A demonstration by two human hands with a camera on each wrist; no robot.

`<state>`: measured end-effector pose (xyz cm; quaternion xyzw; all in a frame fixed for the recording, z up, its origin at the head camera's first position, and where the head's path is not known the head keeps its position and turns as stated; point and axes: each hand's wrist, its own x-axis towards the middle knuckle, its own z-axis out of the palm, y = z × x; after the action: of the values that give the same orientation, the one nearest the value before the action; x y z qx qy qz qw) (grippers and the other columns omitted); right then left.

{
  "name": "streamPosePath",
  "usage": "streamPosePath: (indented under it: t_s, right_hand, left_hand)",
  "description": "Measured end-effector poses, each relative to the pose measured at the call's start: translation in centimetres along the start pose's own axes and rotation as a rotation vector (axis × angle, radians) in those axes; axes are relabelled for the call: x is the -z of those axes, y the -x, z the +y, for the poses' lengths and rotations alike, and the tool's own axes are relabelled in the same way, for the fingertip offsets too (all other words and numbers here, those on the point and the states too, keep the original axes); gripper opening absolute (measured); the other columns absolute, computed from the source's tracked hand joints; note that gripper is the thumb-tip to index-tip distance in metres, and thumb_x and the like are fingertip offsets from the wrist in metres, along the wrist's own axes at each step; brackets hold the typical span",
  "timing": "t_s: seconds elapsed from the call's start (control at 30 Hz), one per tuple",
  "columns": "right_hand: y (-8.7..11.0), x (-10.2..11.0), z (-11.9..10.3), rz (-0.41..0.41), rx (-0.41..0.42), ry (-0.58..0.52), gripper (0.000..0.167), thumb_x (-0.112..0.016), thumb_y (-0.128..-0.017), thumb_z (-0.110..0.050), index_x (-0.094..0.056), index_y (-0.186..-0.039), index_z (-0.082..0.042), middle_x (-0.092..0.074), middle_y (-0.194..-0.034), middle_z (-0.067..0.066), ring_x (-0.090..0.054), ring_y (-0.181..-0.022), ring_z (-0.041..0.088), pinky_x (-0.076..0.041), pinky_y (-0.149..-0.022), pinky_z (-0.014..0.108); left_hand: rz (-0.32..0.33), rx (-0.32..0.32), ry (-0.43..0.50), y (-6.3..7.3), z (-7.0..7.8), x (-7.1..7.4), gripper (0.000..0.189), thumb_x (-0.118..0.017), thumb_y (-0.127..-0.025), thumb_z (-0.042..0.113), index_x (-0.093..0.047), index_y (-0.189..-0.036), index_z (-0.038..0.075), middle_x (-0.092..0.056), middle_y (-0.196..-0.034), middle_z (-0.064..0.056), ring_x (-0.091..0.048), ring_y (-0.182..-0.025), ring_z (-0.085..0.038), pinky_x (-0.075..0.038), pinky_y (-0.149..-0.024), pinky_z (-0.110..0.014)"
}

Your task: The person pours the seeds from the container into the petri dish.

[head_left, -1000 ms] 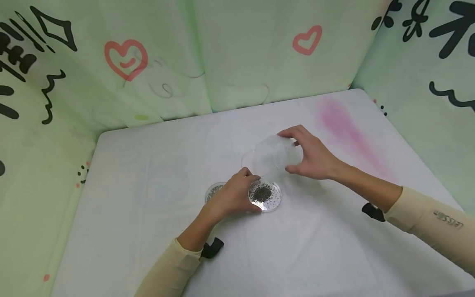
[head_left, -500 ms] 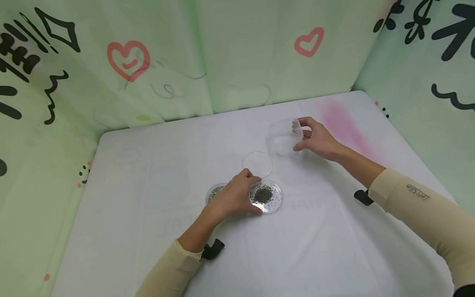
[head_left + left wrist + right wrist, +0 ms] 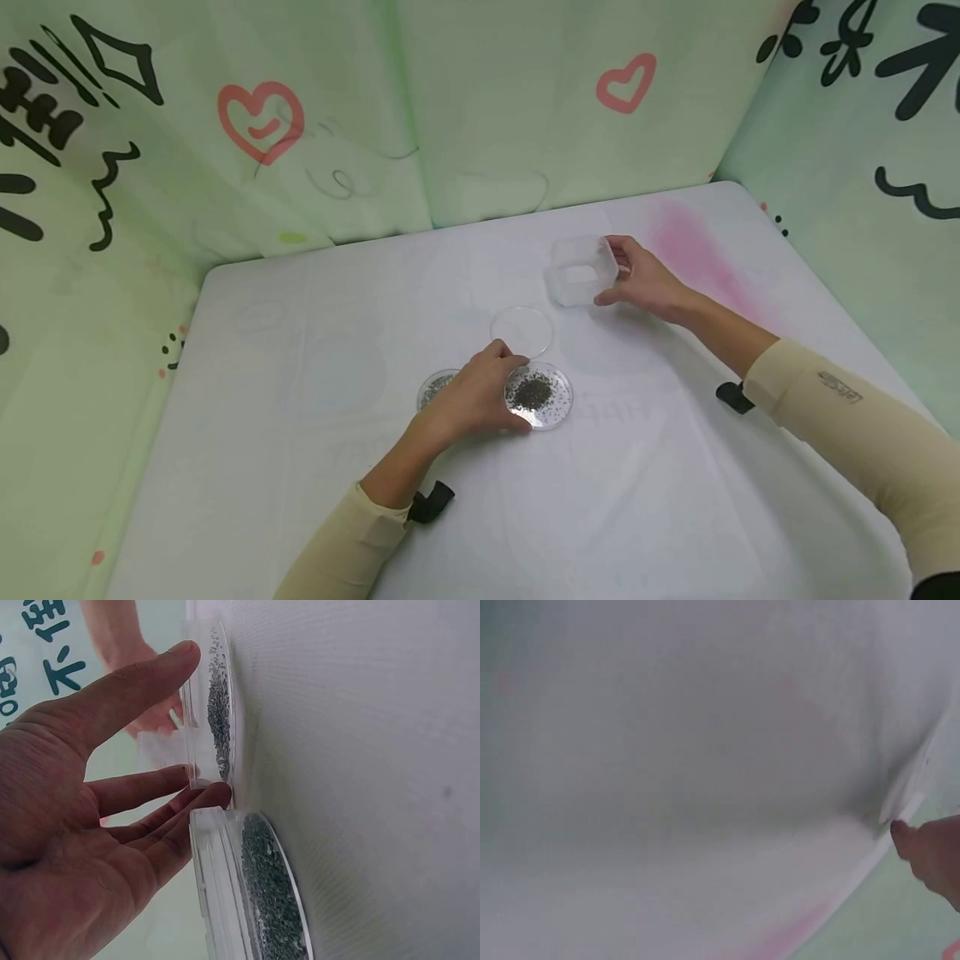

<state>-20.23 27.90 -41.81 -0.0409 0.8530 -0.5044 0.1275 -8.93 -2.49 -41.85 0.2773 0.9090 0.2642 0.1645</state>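
My left hand (image 3: 472, 396) holds a clear petri dish (image 3: 538, 395) of dark granules on the white table, thumb and fingers at opposite sides of its rim. A second petri dish (image 3: 433, 387) stands to the left, partly hidden behind that hand. Its thicker layer of granules shows in the left wrist view, where the second dish (image 3: 274, 892) lies right beside the fingers. Toward the back right, my right hand (image 3: 648, 283) grips a clear, squarish plastic container (image 3: 576, 287) by its right side, close over the table. In the right wrist view only a fingertip and the container's edge (image 3: 907, 784) appear.
Just beyond the held dish lies a clear round lid (image 3: 522, 332) on the white tablecloth (image 3: 337, 375). Green printed curtains (image 3: 487, 108) hang behind the table and along both sides.
My right hand has carried the clear container away from above the lid, toward the back right, and tilted it level low over the table. My left hand has kept its hold on the dish.
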Motion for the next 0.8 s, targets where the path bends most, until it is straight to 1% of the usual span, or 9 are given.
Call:
streamPosePath:
  t_s: [0.1,0.23,0.3,0.33,0.4,0.47,0.6,0.7,0.8]
  right_hand:
    - [0.8,-0.3,-0.5,0.141,0.069,0.046,0.092,-0.076,-0.084,0.002,-0.026,-0.161,-0.004,-0.035,-0.161,0.021,-0.030,-0.151,0.037,-0.024,-0.125,0.054]
    - [2.0,-1.1,-1.8,0.421,0.237,0.048,0.069,-0.066,-0.078,0.010,-0.047,-0.143,-0.001,-0.050,-0.134,0.013,-0.045,-0.123,0.028,-0.036,-0.108,0.041]
    - [2.6,-1.7,-2.5,0.492,0.338,0.034,0.059,-0.061,-0.074,0.014,-0.054,-0.131,0.000,-0.054,-0.122,0.008,-0.048,-0.110,0.023,-0.039,-0.096,0.033]
    - [2.8,-2.1,-2.9,0.488,0.387,0.032,0.055,-0.059,-0.074,0.015,-0.056,-0.127,0.001,-0.055,-0.118,0.005,-0.049,-0.105,0.022,-0.040,-0.091,0.030]
    - [3.1,-2.8,-3.4,0.404,0.468,0.032,0.049,-0.058,-0.075,0.017,-0.060,-0.121,0.001,-0.058,-0.113,0.004,-0.053,-0.099,0.022,-0.043,-0.086,0.026]
    - [3.3,-3.6,-3.8,0.248,0.522,0.065,0.047,-0.060,-0.078,0.018,-0.064,-0.121,0.000,-0.062,-0.115,0.007,-0.059,-0.098,0.025,-0.048,-0.086,0.025]
    - [3.2,-5.6,-3.9,-0.076,0.540,0.201,0.055,-0.067,-0.082,0.014,-0.062,-0.134,-0.005,-0.064,-0.132,0.012,-0.062,-0.118,0.033,-0.052,-0.102,0.038]
    - [3.0,-6.9,-3.7,-0.211,0.501,0.301,0.067,-0.070,-0.082,0.010,-0.055,-0.144,-0.008,-0.057,-0.148,0.011,-0.052,-0.139,0.034,-0.043,-0.115,0.050]
    - [2.7,-7.7,-3.6,-0.277,0.449,0.368,0.078,-0.073,-0.079,0.007,-0.049,-0.152,-0.009,-0.048,-0.157,0.011,-0.039,-0.150,0.033,-0.034,-0.122,0.054]
  left_hand:
    - [0.000,0.006,0.002,0.0,-0.1,0.0,0.087,-0.098,-0.072,0.027,-0.059,-0.145,0.001,-0.057,-0.126,-0.009,-0.057,-0.110,-0.021,-0.051,-0.099,-0.036]
    - [-0.002,0.012,0.010,-0.1,-0.1,0.0,0.086,-0.098,-0.072,0.027,-0.059,-0.145,0.002,-0.057,-0.126,-0.009,-0.059,-0.111,-0.022,-0.052,-0.099,-0.036]
    - [-0.001,0.008,0.010,-0.1,-0.1,-0.1,0.086,-0.098,-0.072,0.027,-0.059,-0.145,0.001,-0.057,-0.127,-0.009,-0.059,-0.111,-0.022,-0.052,-0.099,-0.036]
    - [0.000,0.007,0.007,-0.1,-0.1,0.0,0.086,-0.098,-0.072,0.027,-0.059,-0.145,0.001,-0.057,-0.127,-0.009,-0.059,-0.111,-0.022,-0.052,-0.099,-0.036]
    - [0.000,0.006,-0.002,-0.2,-0.2,0.0,0.086,-0.098,-0.072,0.028,-0.060,-0.144,0.001,-0.057,-0.126,-0.009,-0.059,-0.110,-0.021,-0.052,-0.099,-0.035]
    - [0.000,0.007,-0.004,-0.2,-0.2,0.0,0.086,-0.098,-0.072,0.028,-0.060,-0.144,0.001,-0.057,-0.125,-0.009,-0.058,-0.109,-0.020,-0.052,-0.099,-0.035]
    - [-0.008,0.006,0.003,-0.2,-0.2,0.1,0.086,-0.098,-0.072,0.028,-0.060,-0.144,0.001,-0.057,-0.125,-0.009,-0.058,-0.109,-0.020,-0.052,-0.098,-0.034]
    - [-0.009,-0.006,0.003,-0.3,-0.3,0.0,0.086,-0.098,-0.071,0.027,-0.060,-0.144,0.000,-0.057,-0.126,-0.010,-0.058,-0.109,-0.020,-0.052,-0.098,-0.034]
    - [-0.004,-0.024,0.005,-0.3,-0.3,-0.1,0.086,-0.098,-0.071,0.027,-0.060,-0.143,0.000,-0.057,-0.126,-0.009,-0.059,-0.110,-0.021,-0.051,-0.098,-0.033]
